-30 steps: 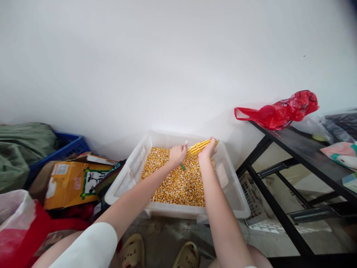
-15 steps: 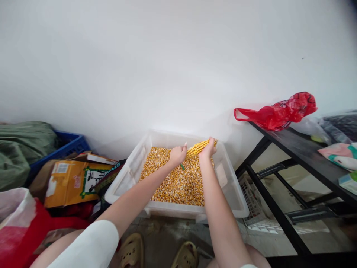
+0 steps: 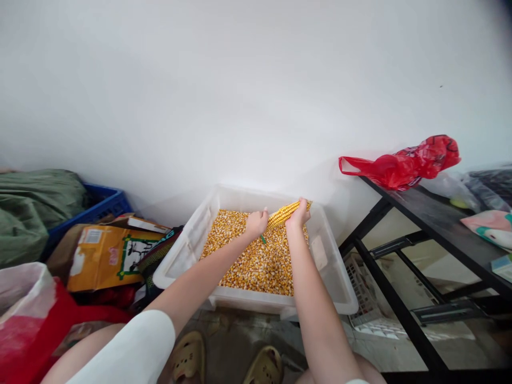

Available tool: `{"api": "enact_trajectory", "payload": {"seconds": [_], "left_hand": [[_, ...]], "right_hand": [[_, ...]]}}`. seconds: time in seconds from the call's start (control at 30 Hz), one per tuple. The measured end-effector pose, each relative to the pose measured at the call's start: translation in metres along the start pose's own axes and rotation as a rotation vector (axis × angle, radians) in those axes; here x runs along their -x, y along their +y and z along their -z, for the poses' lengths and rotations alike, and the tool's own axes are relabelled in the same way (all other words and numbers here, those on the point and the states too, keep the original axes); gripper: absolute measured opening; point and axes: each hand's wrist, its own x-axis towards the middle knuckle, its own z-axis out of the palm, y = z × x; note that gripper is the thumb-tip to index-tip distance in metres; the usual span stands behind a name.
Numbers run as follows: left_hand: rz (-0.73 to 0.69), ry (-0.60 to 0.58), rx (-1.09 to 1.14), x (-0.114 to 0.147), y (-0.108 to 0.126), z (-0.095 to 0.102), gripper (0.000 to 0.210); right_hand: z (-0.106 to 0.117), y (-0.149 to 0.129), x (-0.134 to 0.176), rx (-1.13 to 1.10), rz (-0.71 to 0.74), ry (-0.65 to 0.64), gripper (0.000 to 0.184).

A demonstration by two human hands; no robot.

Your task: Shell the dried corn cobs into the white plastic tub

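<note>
My right hand (image 3: 298, 215) is wrapped around the far end of an ear of corn (image 3: 281, 214), tilted over the bin with its yellow kernels facing up. At the ear's near-left end is my left hand (image 3: 256, 224), closed with the thumb on top. A small green piece (image 3: 263, 239) shows just below the left hand; whether the fingers hold it is hidden. Beneath both hands, loose corn kernels (image 3: 256, 266) cover the bottom of a translucent plastic bin (image 3: 332, 277).
Left of the bin lie a yellow cardboard box (image 3: 100, 258), a blue crate (image 3: 108, 205) and a red-and-white bag (image 3: 32, 320). To the right stands a black-framed shelf (image 3: 440, 224) carrying a red plastic bag (image 3: 408, 165). A white wall (image 3: 240, 96) rises behind.
The view has shifted slightly. Both hands stay at the ear of corn in nearly the same pose, with the left hand's thumb a touch lower.
</note>
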Motion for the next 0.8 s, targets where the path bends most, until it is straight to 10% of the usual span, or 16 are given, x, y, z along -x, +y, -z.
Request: {"api": "enact_trajectory", "payload": {"seconds": [0.37, 0.8], "left_hand": [[-0.043, -0.106, 0.122, 0.000, -0.008, 0.003, 0.075], [0.244, -0.277, 1.384, -0.013, -0.020, 0.006, 0.048]], "right_hand": [[0.006, 0.008, 0.000, -0.009, -0.170, -0.122, 0.021], [-0.014, 0.035, 0.048, 0.287, -0.267, -0.739, 0.046]]}}
